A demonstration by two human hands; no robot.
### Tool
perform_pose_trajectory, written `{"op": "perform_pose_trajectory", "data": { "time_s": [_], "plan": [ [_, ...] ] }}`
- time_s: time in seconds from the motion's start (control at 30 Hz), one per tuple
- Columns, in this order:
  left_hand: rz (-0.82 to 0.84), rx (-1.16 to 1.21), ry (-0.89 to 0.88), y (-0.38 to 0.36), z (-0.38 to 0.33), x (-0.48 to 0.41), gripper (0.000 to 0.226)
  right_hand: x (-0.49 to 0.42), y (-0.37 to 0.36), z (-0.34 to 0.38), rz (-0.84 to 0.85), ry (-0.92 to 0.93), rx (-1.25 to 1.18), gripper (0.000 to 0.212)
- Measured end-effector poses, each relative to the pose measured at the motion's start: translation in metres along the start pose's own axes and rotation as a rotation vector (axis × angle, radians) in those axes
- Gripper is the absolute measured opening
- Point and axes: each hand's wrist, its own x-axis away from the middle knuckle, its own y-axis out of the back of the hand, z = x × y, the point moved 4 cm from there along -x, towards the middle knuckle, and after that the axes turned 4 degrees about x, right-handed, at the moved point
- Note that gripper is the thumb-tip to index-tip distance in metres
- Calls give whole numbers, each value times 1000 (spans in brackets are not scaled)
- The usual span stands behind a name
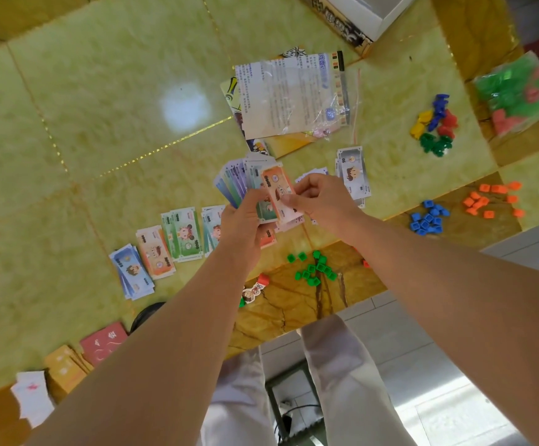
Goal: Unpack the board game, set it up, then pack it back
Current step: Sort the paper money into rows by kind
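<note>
My left hand (241, 220) grips a fanned stack of play-money notes (234, 181) above the table. My right hand (318, 196) pinches an orange note (276, 185) lying on top of that fan. Sorted money lies on the table to the left: a blue pile (132, 275), an orange pile (155, 252), a green pile (183, 235) and another partly behind my left wrist (212, 226). A grey pile (353, 175) lies to the right. The folded board with a rule sheet in a plastic bag (290, 98) lies beyond my hands.
Small green houses (315, 268), blue ones (429, 218) and orange ones (493, 201) lie near the table's front edge. Coloured pawns (435, 123) and a bag of pieces (519, 94) sit far right. The game box (361, 14) is at the top. Card decks (102, 346) lie at lower left.
</note>
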Motion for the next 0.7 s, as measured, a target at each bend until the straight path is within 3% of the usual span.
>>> {"op": "perform_pose_trajectory", "data": {
  "time_s": [0.33,0.43,0.7],
  "plan": [
    [-16,-90,-79,42,-9,6,20,12,-21,2,-36,-85,-137,8],
    [-86,-100,-65,60,-9,6,32,13,-34,4,-18,-112,-168,7],
    [-237,-26,-177,147,-31,5,28,22,-115,23,62,-86,27,16]
  ]
}}
